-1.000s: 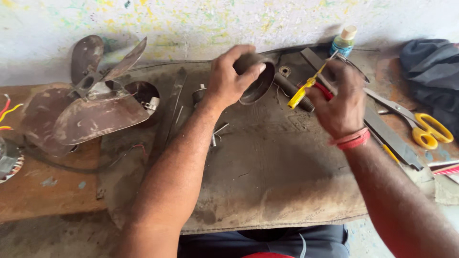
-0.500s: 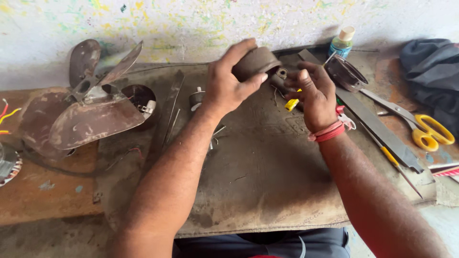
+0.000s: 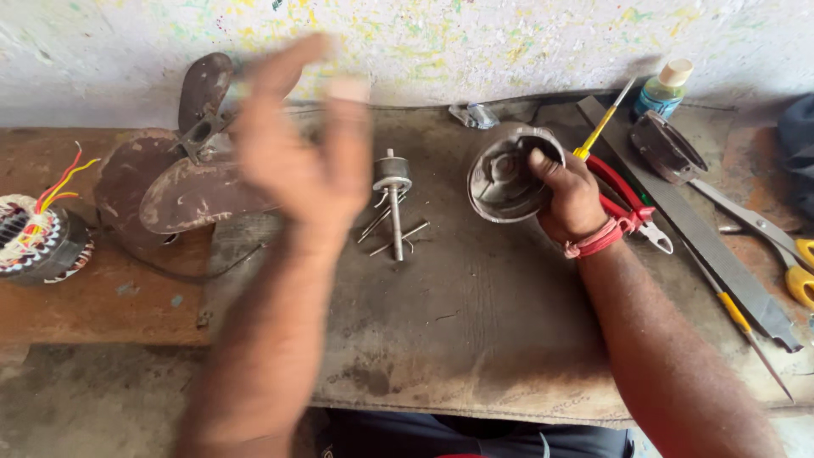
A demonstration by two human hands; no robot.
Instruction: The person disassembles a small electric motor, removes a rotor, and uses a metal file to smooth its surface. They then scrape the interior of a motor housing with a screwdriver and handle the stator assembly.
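The right hand holds a round grey metal cup. Its fingers are wrapped around the cup's rim, with the thumb hooked just inside. The open side of the cup faces up toward the camera, and a small round part sits deep in its middle. The cup is lifted a little above the counter, near the back, in front of the wall.

The left hand is up in the air and looks blurry. Its fingers are spread wide and hold nothing.

Between the two hands, a metal shaft with a round block on it lies on the counter, with a few thin pins beside it. Behind the left hand lies a rusty brown fan blade. At the far left edge sits a coil with red and yellow wires.

Just beside the right hand lie a yellow screwdriver and red pliers. A long flat file lies near them. Another round metal cup and a small blue bottle are near the wall.
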